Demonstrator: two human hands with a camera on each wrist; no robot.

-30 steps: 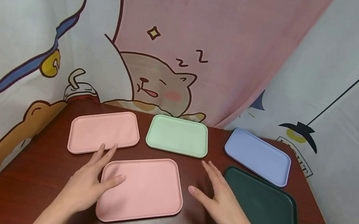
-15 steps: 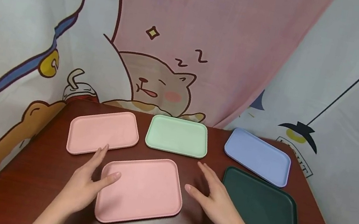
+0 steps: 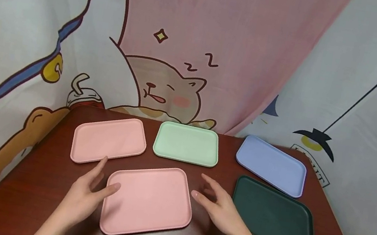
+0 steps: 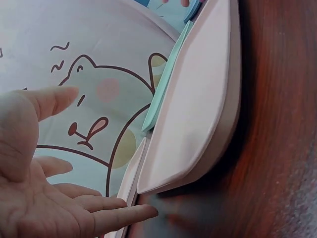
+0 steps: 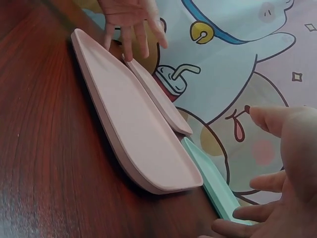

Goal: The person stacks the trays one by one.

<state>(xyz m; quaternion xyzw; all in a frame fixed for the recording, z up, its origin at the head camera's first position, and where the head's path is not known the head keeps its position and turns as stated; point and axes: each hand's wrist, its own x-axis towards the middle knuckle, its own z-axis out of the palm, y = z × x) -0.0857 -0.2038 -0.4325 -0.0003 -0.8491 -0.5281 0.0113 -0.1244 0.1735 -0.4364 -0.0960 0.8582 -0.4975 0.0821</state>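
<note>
A larger pink tray [image 3: 149,202] lies on the table between the two hands. My left hand [image 3: 84,195] is over its left edge, thumb apart from the extended fingers, holding nothing. In the left wrist view the left hand [image 4: 54,183] shows its palm, with the pink tray [image 4: 198,94] beyond the fingertips. My right hand [image 3: 221,211] hovers between the pink tray and a dark green tray [image 3: 276,219], its fingers loosely bent around no object. The right wrist view shows the right hand [image 5: 282,173] apart from the pink tray [image 5: 133,114].
Along the back of the brown table [image 3: 33,183] lie a smaller pink tray [image 3: 109,140], a mint green tray [image 3: 187,143] and a blue tray [image 3: 271,164]. The blue tray's front edge meets the dark green tray. A printed cartoon curtain [image 3: 241,39] hangs behind the table.
My left hand has drifted slightly left and down. The right hand has shifted a little left towards the larger pink tray, its fingers bending more. The trays stay in place.
</note>
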